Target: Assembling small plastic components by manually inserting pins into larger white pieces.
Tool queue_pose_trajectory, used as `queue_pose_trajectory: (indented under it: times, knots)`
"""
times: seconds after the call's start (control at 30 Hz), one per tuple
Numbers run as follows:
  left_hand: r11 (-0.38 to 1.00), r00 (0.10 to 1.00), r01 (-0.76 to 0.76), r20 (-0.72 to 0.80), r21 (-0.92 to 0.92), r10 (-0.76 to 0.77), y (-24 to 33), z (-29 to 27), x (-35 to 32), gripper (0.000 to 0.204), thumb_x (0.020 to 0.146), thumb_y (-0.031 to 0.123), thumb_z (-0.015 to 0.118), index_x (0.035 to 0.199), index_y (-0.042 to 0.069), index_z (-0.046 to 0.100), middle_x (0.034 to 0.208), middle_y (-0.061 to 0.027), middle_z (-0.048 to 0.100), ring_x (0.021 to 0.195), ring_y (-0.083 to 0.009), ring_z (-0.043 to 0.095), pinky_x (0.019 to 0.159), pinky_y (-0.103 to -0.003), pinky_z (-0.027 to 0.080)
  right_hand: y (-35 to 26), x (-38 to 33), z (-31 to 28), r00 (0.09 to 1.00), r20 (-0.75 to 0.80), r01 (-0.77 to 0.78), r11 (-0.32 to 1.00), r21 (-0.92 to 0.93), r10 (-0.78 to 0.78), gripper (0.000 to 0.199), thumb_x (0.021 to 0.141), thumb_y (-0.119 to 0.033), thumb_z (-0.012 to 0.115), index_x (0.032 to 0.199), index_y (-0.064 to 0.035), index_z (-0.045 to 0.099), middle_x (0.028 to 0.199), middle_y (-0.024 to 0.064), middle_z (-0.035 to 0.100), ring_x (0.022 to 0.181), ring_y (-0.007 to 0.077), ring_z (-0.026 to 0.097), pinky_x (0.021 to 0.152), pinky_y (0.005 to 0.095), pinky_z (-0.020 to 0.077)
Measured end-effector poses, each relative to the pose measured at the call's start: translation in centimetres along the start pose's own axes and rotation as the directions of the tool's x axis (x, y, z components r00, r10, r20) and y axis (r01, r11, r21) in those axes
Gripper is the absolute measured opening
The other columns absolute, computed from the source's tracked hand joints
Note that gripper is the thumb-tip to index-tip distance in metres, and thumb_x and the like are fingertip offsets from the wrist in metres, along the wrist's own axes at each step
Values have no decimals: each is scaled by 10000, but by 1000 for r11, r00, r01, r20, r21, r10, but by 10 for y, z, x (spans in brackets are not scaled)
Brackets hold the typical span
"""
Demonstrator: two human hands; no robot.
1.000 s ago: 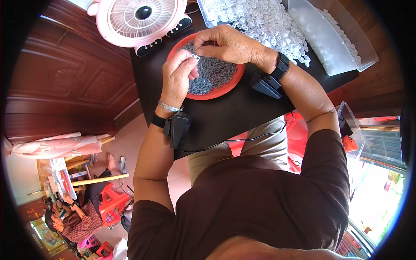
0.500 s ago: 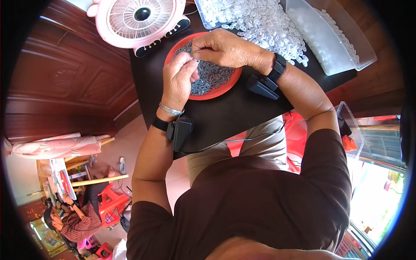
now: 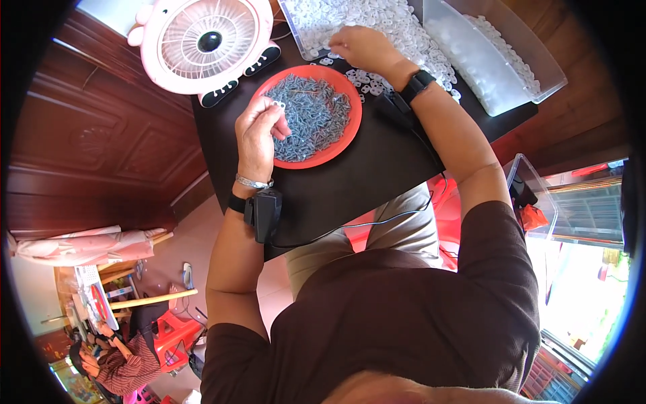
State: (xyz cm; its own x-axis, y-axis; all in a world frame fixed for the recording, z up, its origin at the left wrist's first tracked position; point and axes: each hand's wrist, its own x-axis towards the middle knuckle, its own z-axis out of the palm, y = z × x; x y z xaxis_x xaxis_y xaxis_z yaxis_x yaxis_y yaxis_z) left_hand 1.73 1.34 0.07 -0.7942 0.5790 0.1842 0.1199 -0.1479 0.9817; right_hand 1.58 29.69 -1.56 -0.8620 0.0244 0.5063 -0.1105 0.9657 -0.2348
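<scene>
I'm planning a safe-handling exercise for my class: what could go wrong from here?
The small white piece pinched in the left hand might slip and drop among the grey pieces in the red dish.

Loose white pieces lie on the black table near the right hand, which could scatter them.

The thin cable crossing the trousers might snag.

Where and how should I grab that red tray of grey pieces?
Probably pinch the red tray by its right rim, coming from the right: the round edge shows bare there, while the left hand hides part of the left rim.
</scene>
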Motion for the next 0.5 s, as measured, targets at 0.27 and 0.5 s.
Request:
queue_pose_trajectory:
  times: [0.27,0.5]
  knots:
    - [1000,1000,9,9,13,-10,2,0,-1,157,861,143,503,749,36,530,639,-16,539,552,-86,516,516,-208,391,-3,3,12,988,148,62,991,-117,-45,157,815,-233,542,896,-133,633,904,95,628,883,300,609,759,420,490]
    - [999,1000,27,12,21,-27,4,2,0,154,859,140,505,750,36,538,638,-16,541,551,-86,516,514,-208,390,-7,-3,-1,983,175,89,984,-154,-61,111,751,-184,581,827,-106,600,808,83,630,795,302,606,696,414,481]
